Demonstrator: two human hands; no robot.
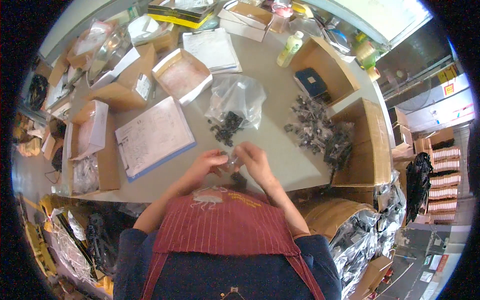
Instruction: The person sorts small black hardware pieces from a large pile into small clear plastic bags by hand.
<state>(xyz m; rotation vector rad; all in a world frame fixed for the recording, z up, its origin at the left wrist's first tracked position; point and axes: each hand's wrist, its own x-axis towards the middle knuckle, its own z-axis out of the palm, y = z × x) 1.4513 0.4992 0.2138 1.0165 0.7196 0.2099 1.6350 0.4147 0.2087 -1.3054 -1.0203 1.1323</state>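
Observation:
Close to the table's near edge, my left hand [212, 162] and my right hand [252, 160] are pinched around a small clear plastic bag [232, 161]. A dark speck shows at my left fingertips, too small to name. Just beyond my hands lies a loose pile of small black parts [223, 134], spilling from the mouth of a large clear plastic bag [239, 95]. A few more dark pieces [239, 179] are near the table edge below my hands. To the right is a heap of small clear bags with black parts inside [311, 125].
Papers on a blue clipboard [156, 137] lie to the left, beside open cardboard boxes [92, 150]. A shallow white-edged box [182, 76] and more papers [211, 50] are farther back. A bottle [290, 49] stands near cardboard boxes [367, 142] on the right.

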